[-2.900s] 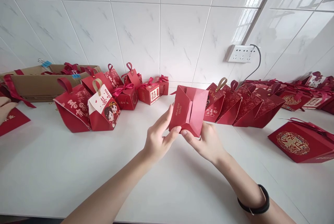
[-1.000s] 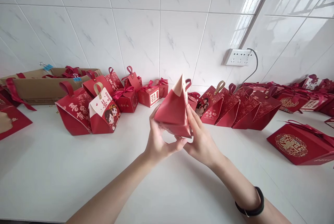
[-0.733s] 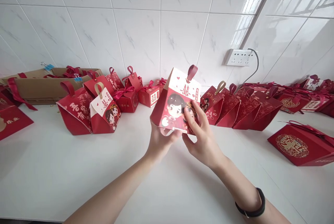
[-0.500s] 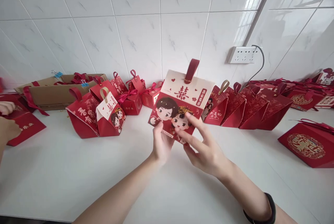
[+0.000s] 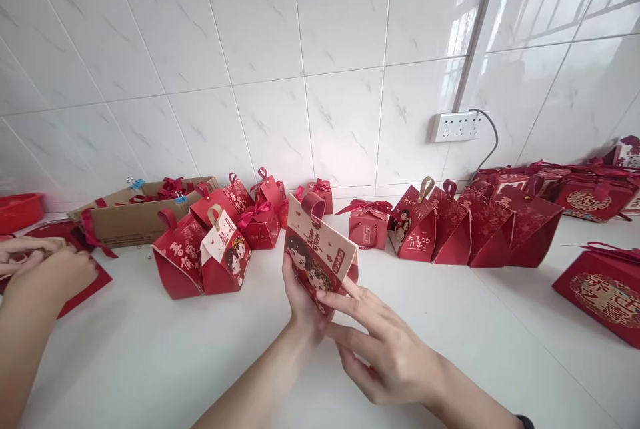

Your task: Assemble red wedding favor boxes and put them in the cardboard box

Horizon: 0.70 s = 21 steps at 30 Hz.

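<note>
My left hand (image 5: 303, 302) grips a red and cream gift box (image 5: 320, 252) with a cartoon couple and a red loop handle, held just above the white counter (image 5: 150, 362) at centre. The box is tilted, its printed face turned left. My right hand (image 5: 380, 342) is beside it on the right, fingers spread, fingertips touching the box's lower right edge. A matching cartoon box (image 5: 225, 259) stands to the left against a larger red box (image 5: 175, 266).
Rows of red gift boxes (image 5: 465, 226) line the tiled wall, more at far right (image 5: 600, 296). A cardboard tray (image 5: 135, 216) with ribbons sits back left. Another person's hands (image 5: 40, 276) work over a red flat piece at left. A wall socket (image 5: 457, 126) has a cable.
I turned the box from its folded bottom to its cartoon front, then lowered and tilted it leftward. My right hand loosened and spread. The view swung left, showing the other person's hands.
</note>
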Motion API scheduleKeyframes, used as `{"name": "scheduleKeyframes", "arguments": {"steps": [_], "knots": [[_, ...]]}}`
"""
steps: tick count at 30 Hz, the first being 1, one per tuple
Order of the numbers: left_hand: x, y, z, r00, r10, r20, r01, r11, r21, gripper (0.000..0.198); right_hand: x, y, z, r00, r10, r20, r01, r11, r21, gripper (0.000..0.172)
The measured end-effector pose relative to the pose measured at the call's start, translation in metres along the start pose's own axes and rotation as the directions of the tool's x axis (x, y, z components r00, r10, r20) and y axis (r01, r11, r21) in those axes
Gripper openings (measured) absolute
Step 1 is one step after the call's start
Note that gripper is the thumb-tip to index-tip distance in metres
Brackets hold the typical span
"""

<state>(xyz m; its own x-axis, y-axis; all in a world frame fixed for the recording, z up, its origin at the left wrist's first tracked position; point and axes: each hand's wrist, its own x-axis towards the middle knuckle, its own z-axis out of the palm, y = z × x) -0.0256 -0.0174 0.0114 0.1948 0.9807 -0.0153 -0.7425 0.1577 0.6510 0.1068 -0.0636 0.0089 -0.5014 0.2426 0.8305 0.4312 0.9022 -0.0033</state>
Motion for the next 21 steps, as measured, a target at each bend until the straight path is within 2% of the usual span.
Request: {"name": "scheduleKeyframes", "arguments": {"steps": [5,9,11,17,19,20,21], "knots": [[0.002,-0.002,0.002,0.998,-0.017,-0.066,0.015,1.0,-0.027,0.062,0.002,0.002,-0.003,1.0,0.018,-0.013,-0.018,1.0,0.023,0.03],[0.002,-0.002,0.007,0.979,0.116,-0.169,-0.122,0.992,-0.023,0.055,0.004,0.006,-0.005,0.992,0.097,-0.075,-0.094,0.995,0.038,0.028],[0.002,-0.002,0.009,0.969,0.163,-0.187,-0.163,0.987,0.016,0.057,0.004,0.01,-0.006,0.985,0.133,-0.113,-0.13,0.991,0.038,0.028],[0.005,-0.011,0.001,0.963,0.267,-0.044,-0.26,0.958,0.122,0.062,0.004,0.02,-0.009,0.951,0.235,-0.202,-0.233,0.972,0.035,0.027],[0.006,-0.013,-0.001,0.956,0.289,0.046,-0.292,0.939,0.184,0.058,0.004,0.024,-0.011,0.89,0.347,-0.296,-0.331,0.938,0.104,0.026],[0.005,-0.014,-0.001,0.949,0.301,0.096,-0.315,0.918,0.241,0.056,0.005,0.027,-0.012,0.828,0.431,-0.357,-0.388,0.902,0.189,0.028],[0.004,-0.014,-0.001,0.941,0.302,0.154,-0.336,0.888,0.312,0.053,0.006,0.03,-0.015,0.744,0.525,-0.413,-0.433,0.85,0.299,0.032]]}}
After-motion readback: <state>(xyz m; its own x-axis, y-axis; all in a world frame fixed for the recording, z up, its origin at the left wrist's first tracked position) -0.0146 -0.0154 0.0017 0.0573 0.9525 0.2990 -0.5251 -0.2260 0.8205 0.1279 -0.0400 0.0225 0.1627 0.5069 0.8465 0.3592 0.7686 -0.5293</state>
